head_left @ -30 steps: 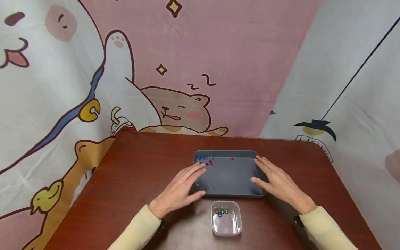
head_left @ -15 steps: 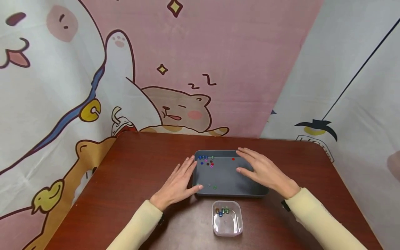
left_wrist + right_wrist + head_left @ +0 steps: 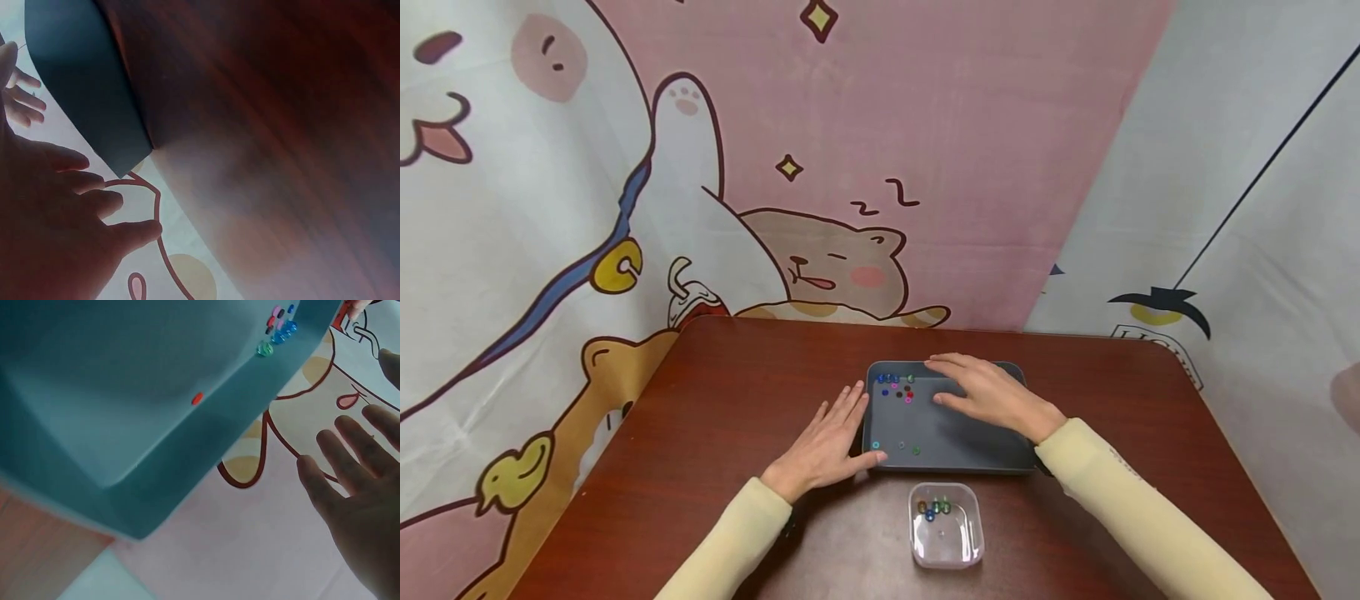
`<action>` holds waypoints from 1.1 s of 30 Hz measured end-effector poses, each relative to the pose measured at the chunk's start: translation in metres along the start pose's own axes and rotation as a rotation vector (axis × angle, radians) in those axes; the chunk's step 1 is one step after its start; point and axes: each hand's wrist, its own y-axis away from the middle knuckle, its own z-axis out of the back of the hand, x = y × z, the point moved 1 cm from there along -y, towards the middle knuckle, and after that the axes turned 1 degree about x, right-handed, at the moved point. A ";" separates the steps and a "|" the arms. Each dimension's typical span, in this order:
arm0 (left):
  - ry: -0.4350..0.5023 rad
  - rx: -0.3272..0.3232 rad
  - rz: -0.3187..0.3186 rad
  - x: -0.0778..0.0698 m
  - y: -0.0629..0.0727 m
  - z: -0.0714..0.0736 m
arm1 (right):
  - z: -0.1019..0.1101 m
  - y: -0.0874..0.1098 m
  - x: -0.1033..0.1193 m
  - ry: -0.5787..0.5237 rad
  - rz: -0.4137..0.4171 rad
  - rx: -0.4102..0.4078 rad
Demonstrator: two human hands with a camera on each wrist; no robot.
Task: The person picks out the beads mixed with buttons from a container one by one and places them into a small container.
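A dark grey tray [image 3: 955,448] lies on the table. Blue marbles [image 3: 887,378], a green marble [image 3: 911,378] and several small coloured beads [image 3: 909,394] gather toward its far left corner; a few more beads [image 3: 916,451] lie near its front left. My left hand [image 3: 823,446] is at the tray's left side, fingers extended, thumb by the front left corner. Over the right half of the tray hovers my right hand [image 3: 988,396], fingers spread and holding nothing. In the head view it hides a red bead [image 3: 197,398], which shows in the right wrist view.
A clear plastic box [image 3: 946,554] stands just in front of the tray, with orange, green and blue marbles [image 3: 929,515] inside. The brown wooden table [image 3: 760,367] backs onto a cartoon-printed cloth [image 3: 985,167].
My right hand has moved left from the tray's right edge to over its inside. My left hand has drawn back slightly from over the tray to its left side.
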 end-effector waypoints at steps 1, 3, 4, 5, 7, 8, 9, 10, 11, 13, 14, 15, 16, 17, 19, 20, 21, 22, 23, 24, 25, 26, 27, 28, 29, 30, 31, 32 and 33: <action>0.001 0.003 -0.003 0.001 0.000 0.000 | -0.003 -0.003 0.000 -0.008 -0.001 0.010; 0.000 0.003 -0.011 0.002 -0.001 -0.001 | -0.008 -0.008 -0.001 -0.016 -0.002 0.026; 0.001 0.004 -0.016 0.003 -0.001 -0.001 | -0.010 -0.011 -0.002 -0.025 0.001 0.032; -0.002 0.005 -0.020 0.003 -0.001 -0.001 | -0.012 -0.013 -0.002 -0.037 0.004 0.039; 0.001 0.007 -0.028 0.005 0.000 -0.001 | -0.017 -0.017 -0.003 -0.050 0.010 0.053; 0.002 0.008 -0.033 0.005 0.000 -0.001 | -0.019 -0.019 -0.003 -0.057 0.012 0.063; 0.002 0.012 -0.035 0.006 0.000 -0.001 | -0.021 -0.021 -0.003 -0.066 0.015 0.072; 0.000 0.017 -0.037 0.006 0.000 -0.002 | -0.023 -0.022 -0.003 -0.075 0.013 0.084; -0.002 0.019 -0.040 0.006 0.001 -0.002 | -0.025 -0.024 -0.004 -0.082 0.011 0.094; -0.003 0.020 -0.043 0.007 0.001 -0.002 | -0.029 -0.027 -0.004 -0.095 0.005 0.109; -0.004 0.020 -0.046 0.007 0.001 -0.002 | -0.030 -0.029 -0.004 -0.102 0.001 0.114; -0.005 0.020 -0.047 0.007 0.001 -0.002 | -0.032 -0.030 -0.004 -0.106 -0.003 0.117; -0.005 0.020 -0.050 0.007 0.001 -0.003 | -0.033 -0.032 -0.004 -0.110 -0.005 0.120; -0.002 0.017 -0.054 0.007 0.001 -0.003 | -0.035 -0.033 -0.005 -0.111 -0.007 0.123; -0.001 0.019 -0.058 0.007 0.001 -0.003 | -0.037 -0.036 -0.005 -0.113 -0.009 0.126; -0.002 0.022 -0.060 0.007 0.001 -0.004 | -0.038 -0.037 -0.006 -0.112 -0.009 0.127; -0.002 0.024 -0.060 0.007 0.001 -0.004 | -0.040 -0.038 -0.007 -0.110 -0.009 0.128; 0.000 0.026 -0.061 0.007 0.001 -0.004 | -0.040 -0.039 -0.008 -0.110 -0.010 0.128; 0.002 0.028 -0.061 0.007 0.000 -0.004 | -0.041 -0.040 -0.009 -0.110 -0.014 0.128; 0.002 0.031 -0.061 0.007 0.000 -0.004 | -0.042 -0.041 -0.010 -0.110 -0.018 0.127; 0.005 0.032 -0.061 0.007 0.000 -0.004 | -0.043 -0.042 -0.010 -0.111 -0.023 0.127; 0.006 0.035 -0.061 0.006 0.000 -0.004 | -0.043 -0.043 -0.011 -0.110 -0.026 0.125; 0.008 0.037 -0.060 0.006 0.000 -0.004 | -0.044 -0.044 -0.012 -0.111 -0.030 0.125; 0.008 0.039 -0.059 0.006 0.000 -0.004 | -0.045 -0.045 -0.012 -0.110 -0.037 0.128; 0.007 0.040 -0.058 0.006 0.000 -0.004 | -0.045 -0.046 -0.013 -0.110 -0.039 0.130; 0.005 0.042 -0.056 0.006 -0.001 -0.004 | -0.046 -0.047 -0.013 -0.110 -0.042 0.133; 0.005 0.042 -0.055 0.005 -0.001 -0.004 | -0.046 -0.048 -0.012 -0.111 -0.044 0.136; 0.003 0.045 -0.053 0.005 -0.001 -0.004 | -0.047 -0.049 -0.012 -0.111 -0.046 0.138; 0.002 0.045 -0.053 0.005 -0.001 -0.004 | -0.048 -0.050 -0.012 -0.112 -0.051 0.140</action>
